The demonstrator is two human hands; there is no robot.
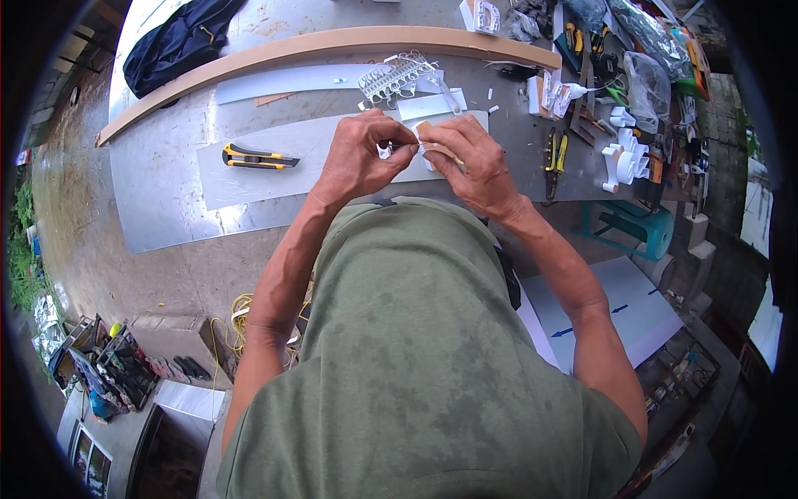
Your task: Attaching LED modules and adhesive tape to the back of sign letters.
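Note:
Over the near edge of the metal table, my left hand (363, 155) and my right hand (474, 160) meet with fingertips almost touching. My left hand is closed in a pinch, with a small white piece (384, 151) showing at its fingers. Between the thumb and fingers of my right hand is a tan strip (425, 128), with some white beside it; its exact kind is hidden by the fingers. Left of the hands, a yellow and black utility knife (259, 156) lies on a flat grey sheet (224, 190).
A long cardboard-coloured bar (332, 41) spans the table behind a tangle of white modules (399, 76). Yellow-handled pliers (555, 162), white plastic pieces (625, 158) and mixed tools crowd the right. A teal stool (657, 233) stands below; dark cloth (179, 41) lies far left.

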